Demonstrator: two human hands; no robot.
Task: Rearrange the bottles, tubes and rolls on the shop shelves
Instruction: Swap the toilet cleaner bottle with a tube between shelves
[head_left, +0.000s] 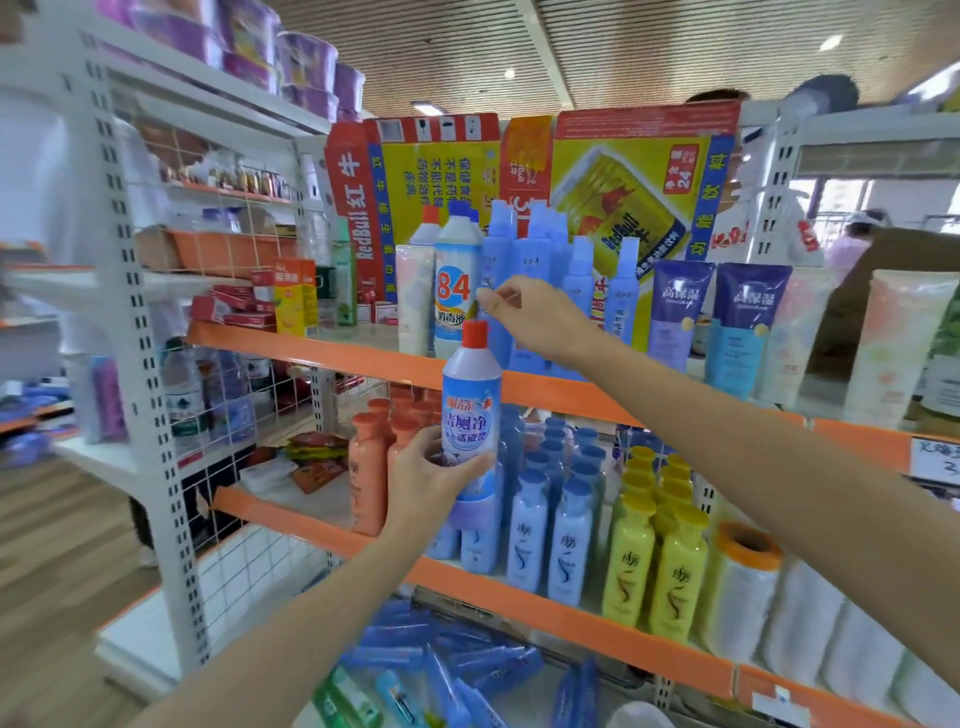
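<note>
My left hand (434, 480) grips a blue-and-white cleaner bottle with a red cap (471, 395), held upright in front of the upper orange shelf edge (332, 351). My right hand (535, 317) reaches to the upper shelf, fingertips pinched at the side of the white 84 disinfectant bottle (453, 283) and the light blue spray bottles (524, 270). What it pinches I cannot make out. Tubes (678, 312) stand to the right on that shelf.
The middle shelf holds orange bottles (370, 470), blue-capped bottles (569, 540), yellow bottles (654, 566) and plastic film rolls (745, 587). Blue tubes (441, 660) lie on the bottom shelf. A flattened Red Bull carton (618, 197) backs the top shelf. People stand behind at right.
</note>
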